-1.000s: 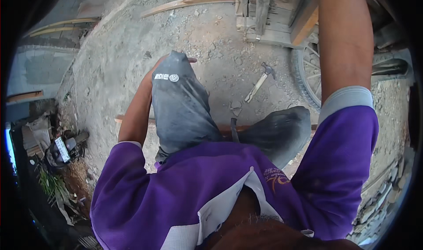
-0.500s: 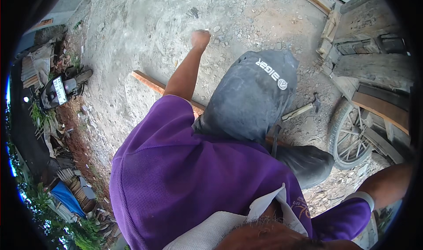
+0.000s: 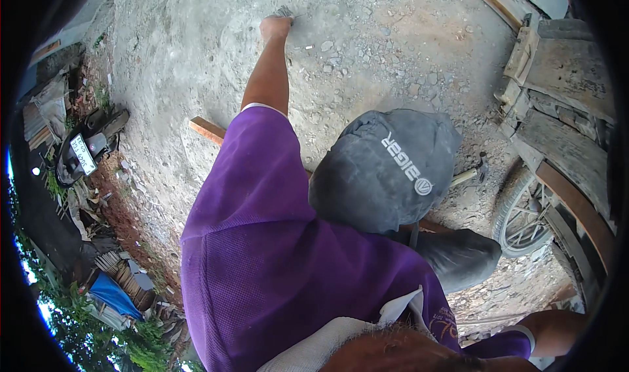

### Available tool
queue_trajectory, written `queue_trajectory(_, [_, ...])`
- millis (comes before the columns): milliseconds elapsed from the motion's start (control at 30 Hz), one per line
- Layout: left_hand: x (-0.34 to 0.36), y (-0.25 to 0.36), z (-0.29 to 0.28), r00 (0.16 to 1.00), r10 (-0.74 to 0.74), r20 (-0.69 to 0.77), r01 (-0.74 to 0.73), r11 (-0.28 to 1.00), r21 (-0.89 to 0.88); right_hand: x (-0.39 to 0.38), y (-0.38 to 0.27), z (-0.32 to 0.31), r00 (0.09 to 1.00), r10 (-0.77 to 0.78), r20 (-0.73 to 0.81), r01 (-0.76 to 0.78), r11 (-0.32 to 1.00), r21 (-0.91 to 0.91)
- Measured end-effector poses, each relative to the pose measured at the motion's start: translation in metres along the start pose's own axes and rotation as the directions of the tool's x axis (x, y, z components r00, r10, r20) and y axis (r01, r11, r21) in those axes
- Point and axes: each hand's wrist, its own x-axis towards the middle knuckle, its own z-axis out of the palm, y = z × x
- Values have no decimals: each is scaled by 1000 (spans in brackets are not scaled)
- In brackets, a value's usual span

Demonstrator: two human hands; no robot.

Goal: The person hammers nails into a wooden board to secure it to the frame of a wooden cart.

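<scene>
My left arm is stretched forward over rough concrete ground. At its end my left hand (image 3: 276, 27) looks curled and closed, right against a small pile of thin dark nails (image 3: 284, 11). Its fingertips are hidden behind the back of the hand, so what they hold does not show. A reddish wooden plank (image 3: 207, 130) lies under my left arm, mostly covered by it. To the right of my grey-clad knee rests a hammer (image 3: 465, 176), its pale handle partly hidden. My right upper arm shows at the lower right; the right hand is out of view.
A spoked wheel (image 3: 522, 218) stands at the right beside weathered wooden boards (image 3: 560, 142). At the left is a parked motorcycle (image 3: 88, 146), with a blue sheet (image 3: 114, 294) and piled scrap below it. A long wooden strip (image 3: 491, 5) edges the ground at the top right.
My left hand has moved forward and slightly left, from bare ground to the nails. My view has shifted, and my knee now covers more of the hammer's handle.
</scene>
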Motion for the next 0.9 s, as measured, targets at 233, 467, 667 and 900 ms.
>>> queue_trajectory(233, [67,-53,5,996,-18,-84,35,977,208,4,-4,13,1000,-20,14,19,998,52])
queue_trajectory(467, [58,-96,-42,997,-6,-83,-16,964,-266,-2,-8,11,999,-43,-25,46,993,112])
queue_trajectory(667, [-105,-12,13,929,235,288,11,757,-653,-16,14,-42,981,-18,-194,30,998,58])
queue_trajectory(900, [-218,4,4,351,388,852,87,892,-443,-1,-32,-133,877,-79,-474,208,952,225])
